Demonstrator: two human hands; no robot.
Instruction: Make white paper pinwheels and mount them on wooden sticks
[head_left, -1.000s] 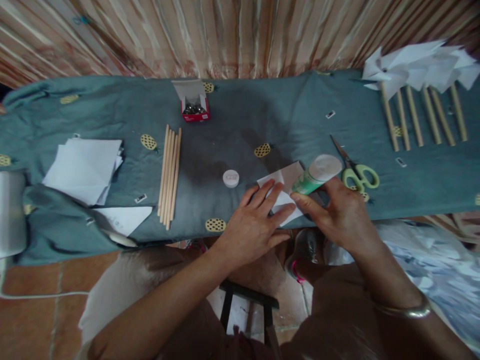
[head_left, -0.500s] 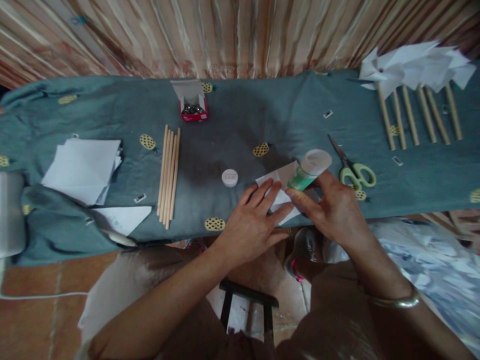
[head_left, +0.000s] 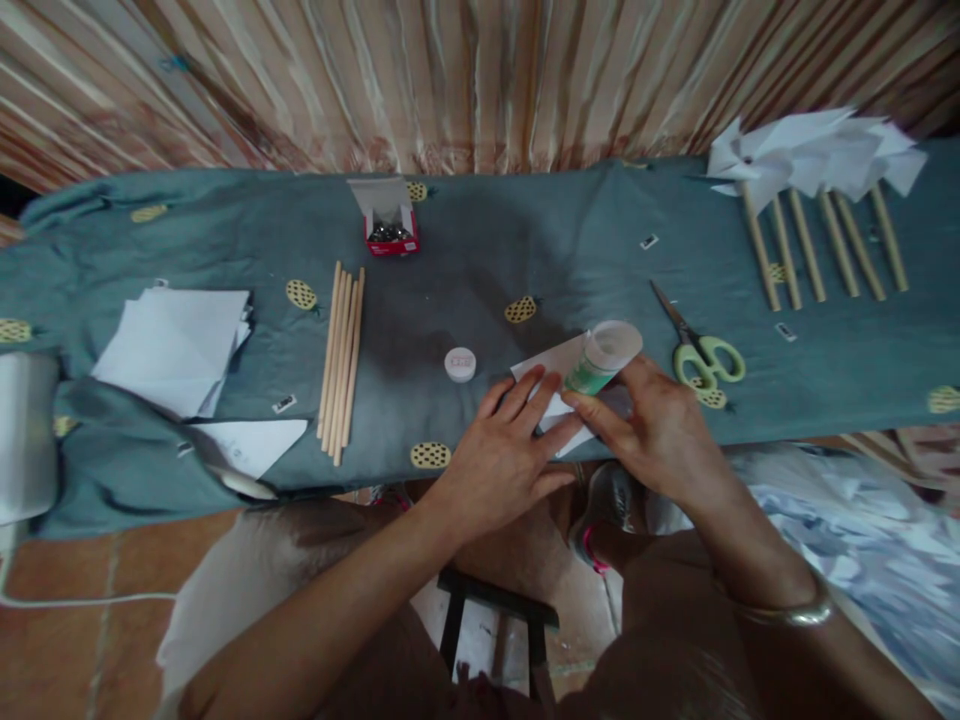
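Note:
My right hand (head_left: 660,420) grips a glue stick (head_left: 596,365), a tube with a green label and a whitish end, and holds its lower end down against a folded sheet of white paper (head_left: 551,360). With fingers spread, my left hand (head_left: 510,440) lies flat on that paper and presses it to the table. The glue's contact point is hidden by my fingers. A round white cap (head_left: 460,364) lies left of the paper. Green-handled scissors (head_left: 705,355) rest to the right of my right hand.
Several wooden sticks (head_left: 342,365) lie beside a red box of metal pins (head_left: 391,232). A stack of white paper (head_left: 176,345) and a paper triangle (head_left: 255,445) are at left. Paper pinwheels (head_left: 817,155) on sticks lie at far right. A green cloth (head_left: 450,290) covers the table.
The glue stick has shifted slightly left and stands more upright in my right hand. My left hand stays on the paper. The whole view has shifted slightly.

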